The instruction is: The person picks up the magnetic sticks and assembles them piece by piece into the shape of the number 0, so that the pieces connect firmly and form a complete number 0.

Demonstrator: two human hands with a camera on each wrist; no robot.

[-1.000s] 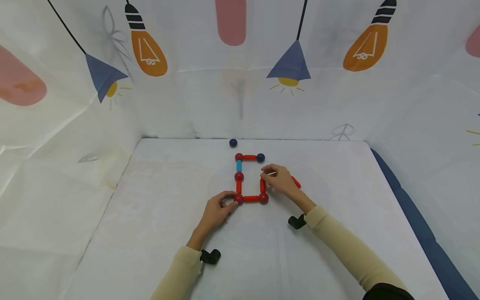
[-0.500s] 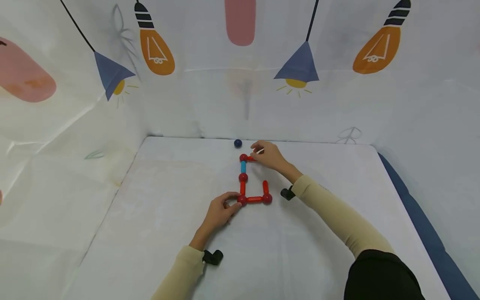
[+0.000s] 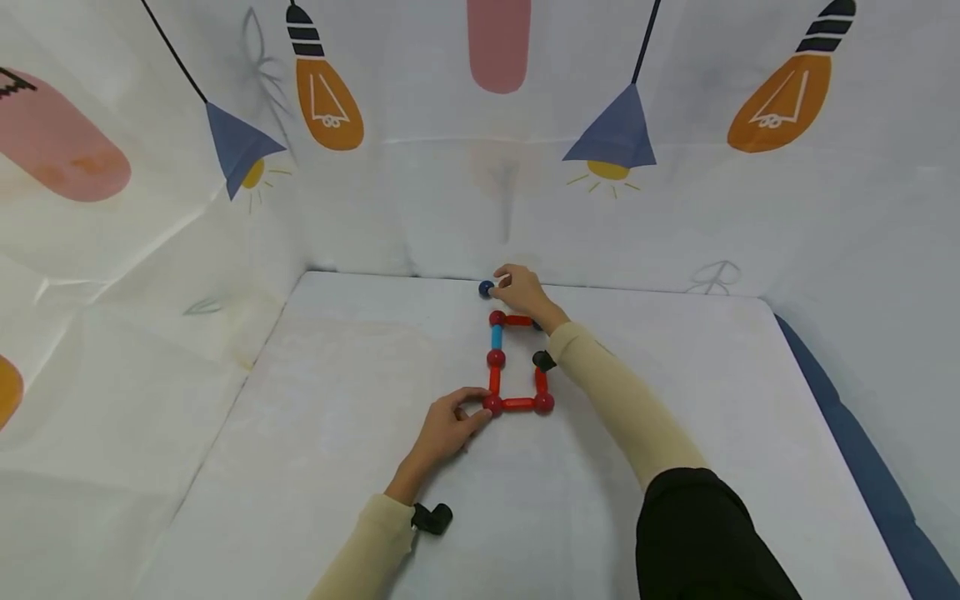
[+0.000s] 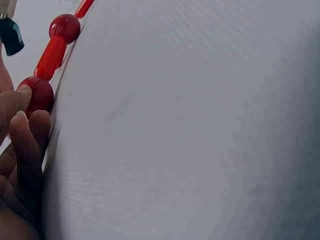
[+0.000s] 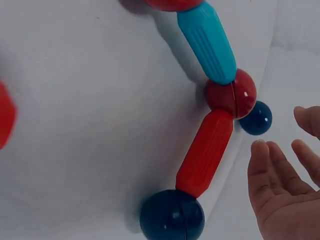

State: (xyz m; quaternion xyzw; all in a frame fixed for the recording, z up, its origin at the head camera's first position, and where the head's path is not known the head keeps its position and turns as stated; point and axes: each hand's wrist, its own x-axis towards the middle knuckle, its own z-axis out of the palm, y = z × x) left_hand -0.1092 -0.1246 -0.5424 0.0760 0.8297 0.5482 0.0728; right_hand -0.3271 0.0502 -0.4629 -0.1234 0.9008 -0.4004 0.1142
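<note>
A frame of magnetic rods and balls lies on the table. At its near left corner my left hand (image 3: 446, 427) pinches a red ball (image 4: 42, 96) between thumb and finger. From there run red rods (image 3: 517, 405) and a light-blue rod (image 5: 208, 44), joined by red balls. A dark blue ball (image 5: 172, 217) ends the far red rod (image 5: 206, 153), mostly covered by the right wrist in the head view. My right hand (image 3: 522, 292) reaches to a loose dark blue ball (image 3: 486, 289) near the back edge. Its fingers are spread beside that ball in the right wrist view.
The white table (image 3: 360, 350) meets a cloth wall (image 3: 420, 208) printed with lamps and bulbs just behind the loose ball. Dark blue material (image 3: 840, 433) runs along the right side. The right forearm passes over the frame's right side.
My right hand has moved from the frame's near right upright rod, past the far dark blue ball, to the loose ball at the back. The left hand keeps holding its red ball.
</note>
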